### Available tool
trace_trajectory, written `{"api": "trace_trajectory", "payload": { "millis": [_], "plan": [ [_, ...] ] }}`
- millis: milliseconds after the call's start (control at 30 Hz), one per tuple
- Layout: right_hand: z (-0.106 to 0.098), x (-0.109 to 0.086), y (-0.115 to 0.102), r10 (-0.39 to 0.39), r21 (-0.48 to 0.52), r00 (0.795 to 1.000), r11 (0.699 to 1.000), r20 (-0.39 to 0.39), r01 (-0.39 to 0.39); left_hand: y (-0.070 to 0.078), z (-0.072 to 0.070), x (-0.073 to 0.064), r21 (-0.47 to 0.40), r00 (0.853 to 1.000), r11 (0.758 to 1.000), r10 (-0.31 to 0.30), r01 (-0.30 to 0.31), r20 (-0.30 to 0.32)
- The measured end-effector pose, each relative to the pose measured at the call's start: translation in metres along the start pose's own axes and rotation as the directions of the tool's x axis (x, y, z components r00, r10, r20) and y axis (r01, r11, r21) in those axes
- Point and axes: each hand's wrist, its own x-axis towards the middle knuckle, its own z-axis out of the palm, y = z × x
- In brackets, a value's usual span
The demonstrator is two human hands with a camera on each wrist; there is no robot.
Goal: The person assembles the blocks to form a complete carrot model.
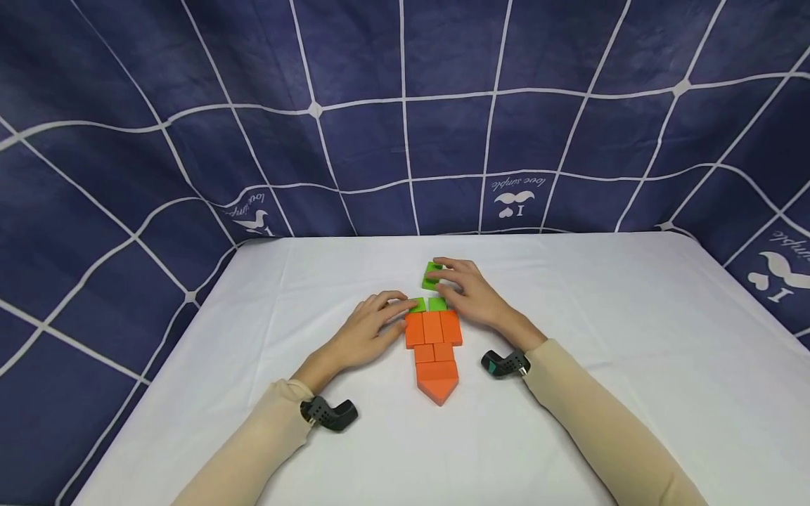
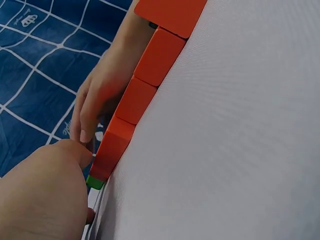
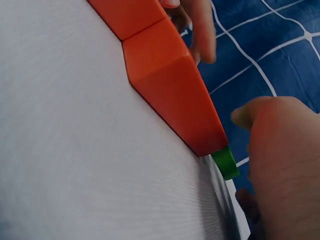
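Observation:
Orange blocks (image 1: 432, 328) lie edge to edge on the white cloth, narrowing to a pointed orange block (image 1: 438, 388) at the near end. Against their far edge sit two small green blocks, a left one (image 1: 420, 305) and a right one (image 1: 437, 304). My left hand (image 1: 367, 330) reaches in from the left, fingers loosely extended. Its fingertips are right at the left green block, its thumb beside the orange row. Farther back, my right hand (image 1: 470, 292) holds another green block (image 1: 429, 284) between thumb and fingers, which partly cover it.
White cloth (image 1: 569, 295) covers the table. A dark blue curtain (image 1: 455, 133) with white lines hangs behind it and along both sides. Black wrist cameras, one on the left wrist (image 1: 329, 414) and one on the right (image 1: 505, 363), stand out beside the sleeves.

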Motion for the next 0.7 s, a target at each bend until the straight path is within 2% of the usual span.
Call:
{"api": "trace_trajectory", "payload": {
  "millis": [167, 333, 467, 600, 700],
  "plan": [
    [-0.0008, -0.0011, -0.0009, -0.017, -0.028, 0.999, 0.999, 0.047, 0.018, -0.0001, 0.0003, 0.0000, 0.011, 1.000, 1.000, 0.007, -0.008, 0.000],
    [-0.0014, -0.0010, -0.0028, 0.020, -0.062, 1.000, 0.998, 0.024, -0.019, -0.0011, 0.0006, -0.0012, -0.003, 1.000, 1.000, -0.006, 0.006, -0.014],
    [-0.0021, -0.0009, -0.0027, 0.085, -0.090, 0.995, 0.992, -0.057, -0.090, -0.0007, 0.0004, -0.0019, -0.028, 0.999, 0.999, -0.034, 0.033, -0.034],
    [-0.0036, -0.0007, -0.0019, 0.149, -0.118, 0.975, 0.979, -0.163, -0.169, 0.0007, -0.0003, -0.0023, -0.048, 0.995, 0.997, -0.068, 0.065, -0.069],
    [-0.0040, -0.0003, -0.0009, 0.179, -0.128, 0.961, 0.970, -0.209, -0.209, 0.0010, -0.0006, -0.0025, -0.050, 0.992, 0.995, -0.085, 0.081, -0.089]
  ]
}}
